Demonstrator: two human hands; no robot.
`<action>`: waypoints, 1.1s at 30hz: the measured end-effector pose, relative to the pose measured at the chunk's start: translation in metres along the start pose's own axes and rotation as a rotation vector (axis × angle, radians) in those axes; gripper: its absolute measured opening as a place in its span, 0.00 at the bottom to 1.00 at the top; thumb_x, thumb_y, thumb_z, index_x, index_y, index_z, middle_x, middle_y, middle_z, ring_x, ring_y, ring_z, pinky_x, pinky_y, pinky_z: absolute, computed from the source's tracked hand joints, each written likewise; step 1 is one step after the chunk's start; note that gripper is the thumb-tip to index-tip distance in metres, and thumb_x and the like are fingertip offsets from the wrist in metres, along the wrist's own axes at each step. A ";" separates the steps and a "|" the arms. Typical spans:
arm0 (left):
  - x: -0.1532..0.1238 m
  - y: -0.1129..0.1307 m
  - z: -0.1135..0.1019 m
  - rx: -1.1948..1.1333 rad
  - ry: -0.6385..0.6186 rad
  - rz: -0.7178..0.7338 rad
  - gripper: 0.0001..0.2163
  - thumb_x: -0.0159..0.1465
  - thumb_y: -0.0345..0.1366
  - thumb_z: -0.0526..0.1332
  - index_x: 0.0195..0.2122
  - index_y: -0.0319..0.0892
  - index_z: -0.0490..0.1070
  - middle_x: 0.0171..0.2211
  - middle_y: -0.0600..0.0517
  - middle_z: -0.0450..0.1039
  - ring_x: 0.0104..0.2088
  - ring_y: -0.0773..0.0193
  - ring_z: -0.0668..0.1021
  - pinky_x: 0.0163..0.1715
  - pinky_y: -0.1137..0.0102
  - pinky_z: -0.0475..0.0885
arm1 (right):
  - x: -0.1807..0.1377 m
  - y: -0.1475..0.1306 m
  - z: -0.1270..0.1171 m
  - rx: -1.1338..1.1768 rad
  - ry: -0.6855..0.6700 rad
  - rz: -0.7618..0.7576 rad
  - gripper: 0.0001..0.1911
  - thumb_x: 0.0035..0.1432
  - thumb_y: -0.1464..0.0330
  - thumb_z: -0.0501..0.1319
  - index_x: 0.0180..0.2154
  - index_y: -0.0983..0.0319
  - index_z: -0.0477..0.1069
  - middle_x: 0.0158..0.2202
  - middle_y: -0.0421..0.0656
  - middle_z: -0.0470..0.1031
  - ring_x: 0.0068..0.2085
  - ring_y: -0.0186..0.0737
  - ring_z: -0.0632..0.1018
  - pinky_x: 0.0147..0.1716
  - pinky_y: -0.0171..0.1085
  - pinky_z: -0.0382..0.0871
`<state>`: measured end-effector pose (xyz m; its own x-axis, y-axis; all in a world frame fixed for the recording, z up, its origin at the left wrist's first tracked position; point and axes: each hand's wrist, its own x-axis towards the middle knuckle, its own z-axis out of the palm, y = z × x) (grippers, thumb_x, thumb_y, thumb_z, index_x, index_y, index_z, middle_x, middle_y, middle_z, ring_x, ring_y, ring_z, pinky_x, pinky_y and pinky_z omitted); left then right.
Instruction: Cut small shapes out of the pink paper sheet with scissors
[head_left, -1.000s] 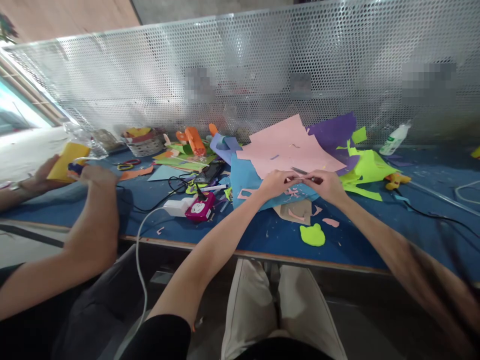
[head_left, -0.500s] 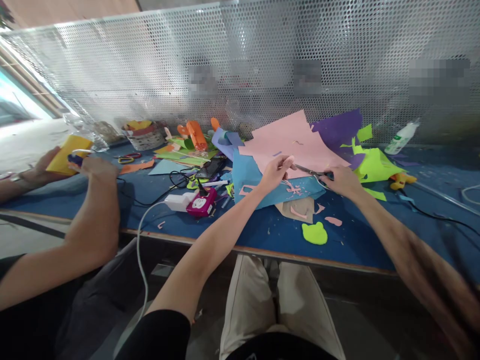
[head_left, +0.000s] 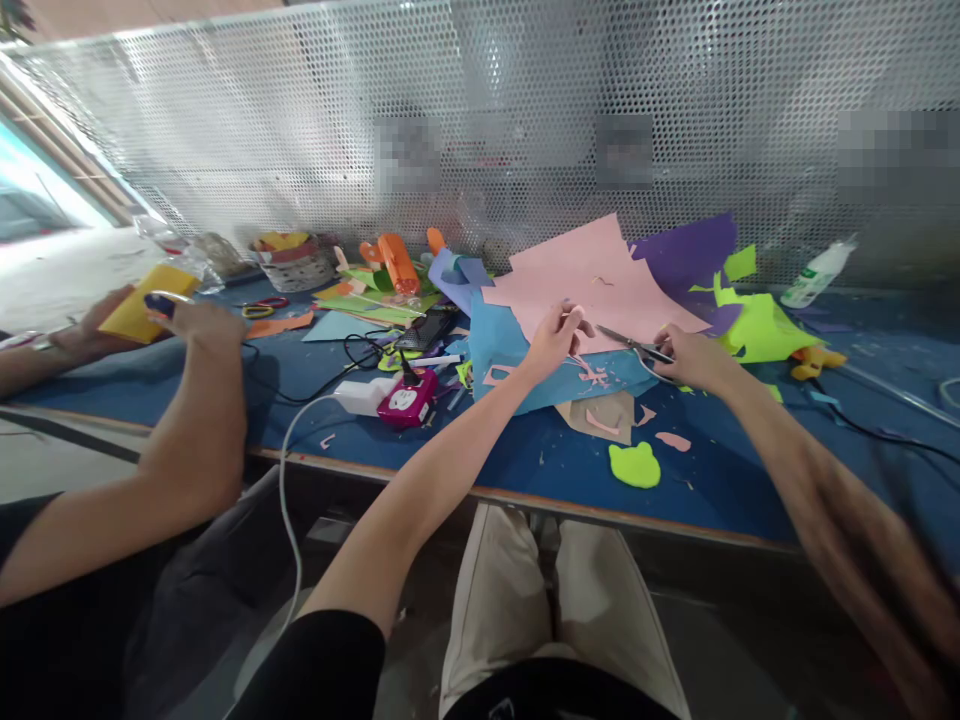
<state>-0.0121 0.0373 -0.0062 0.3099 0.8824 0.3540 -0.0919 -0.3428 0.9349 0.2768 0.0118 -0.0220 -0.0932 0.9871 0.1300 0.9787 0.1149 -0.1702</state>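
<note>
The right hand (head_left: 694, 360), fingers (head_left: 667, 342) holding scissors (head_left: 634, 344), is now parted toward three o'clock from the left hand (head_left: 552, 344), whose grip cannot be told, cutting seemingly paused.

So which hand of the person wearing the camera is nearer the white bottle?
Right. The right hand, holding scissors, is in front of the white bottle and to its left; the left hand is farther left, by the pink sheet.

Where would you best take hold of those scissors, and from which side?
Probably by the handles, coming from the person's right. The scissors point crosswise, with slim, pointed blades toward the left hand and handles at the right hand, so gripping there should keep clear of the blades.
</note>
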 end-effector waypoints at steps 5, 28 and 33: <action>0.002 -0.003 -0.003 0.061 -0.017 0.084 0.14 0.77 0.48 0.53 0.45 0.43 0.68 0.34 0.53 0.76 0.21 0.75 0.69 0.23 0.73 0.65 | -0.001 0.000 -0.004 -0.021 0.073 -0.031 0.19 0.55 0.65 0.69 0.48 0.59 0.70 0.46 0.50 0.83 0.44 0.51 0.81 0.37 0.40 0.66; -0.021 0.021 0.013 0.312 -0.002 0.301 0.18 0.76 0.50 0.53 0.38 0.42 0.72 0.27 0.52 0.77 0.25 0.68 0.70 0.33 0.70 0.69 | -0.036 -0.058 -0.017 0.624 0.059 -0.327 0.15 0.59 0.54 0.65 0.39 0.57 0.67 0.33 0.41 0.74 0.33 0.42 0.73 0.36 0.41 0.70; -0.024 0.024 0.018 0.223 -0.024 0.294 0.17 0.75 0.48 0.55 0.37 0.41 0.73 0.27 0.52 0.77 0.24 0.68 0.69 0.29 0.70 0.66 | -0.045 -0.067 -0.016 0.833 -0.081 -0.359 0.26 0.60 0.40 0.61 0.36 0.56 0.67 0.30 0.40 0.70 0.29 0.41 0.71 0.30 0.41 0.69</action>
<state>-0.0045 0.0022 0.0072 0.3235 0.7291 0.6031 0.0280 -0.6445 0.7641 0.2183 -0.0418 -0.0008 -0.4105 0.8776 0.2477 0.4420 0.4291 -0.7877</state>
